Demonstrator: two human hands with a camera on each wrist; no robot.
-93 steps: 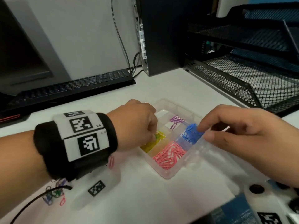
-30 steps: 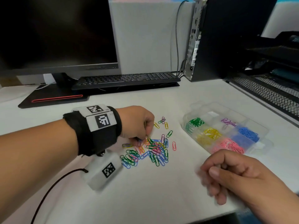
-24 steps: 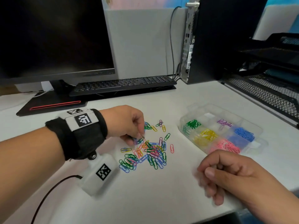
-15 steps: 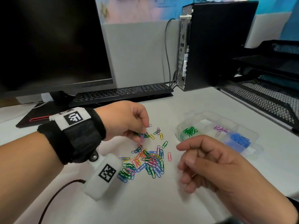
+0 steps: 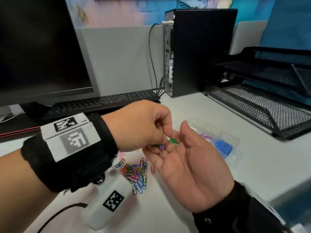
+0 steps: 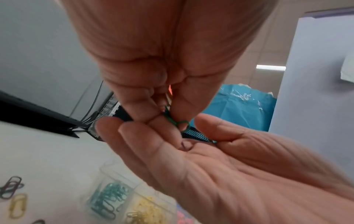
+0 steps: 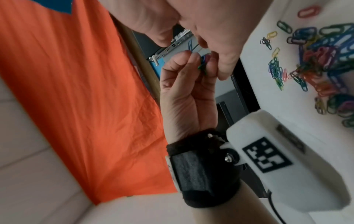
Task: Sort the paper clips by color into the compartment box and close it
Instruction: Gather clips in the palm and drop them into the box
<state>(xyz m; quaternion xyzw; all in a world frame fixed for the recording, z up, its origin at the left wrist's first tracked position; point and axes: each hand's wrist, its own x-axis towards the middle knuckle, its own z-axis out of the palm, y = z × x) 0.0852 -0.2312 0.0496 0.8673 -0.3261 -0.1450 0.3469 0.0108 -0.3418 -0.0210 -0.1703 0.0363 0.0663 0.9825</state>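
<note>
No readable writing was seen, only square black-and-white markers on the wristband (image 5: 70, 137). A few paper clips (image 5: 161, 147) were pinched by the left hand (image 5: 143, 125) over the right hand (image 5: 188, 167), held palm up with relaxed fingers. The compartment box (image 5: 235, 153), lying open, was partly hidden behind both hands; the loose pile (image 5: 134, 172) lay beneath them.

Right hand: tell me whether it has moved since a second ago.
Yes. The right hand has risen off the desk's near edge and turned palm-up, meeting the left hand above the loose clip pile, nearer the keyboard.
</note>
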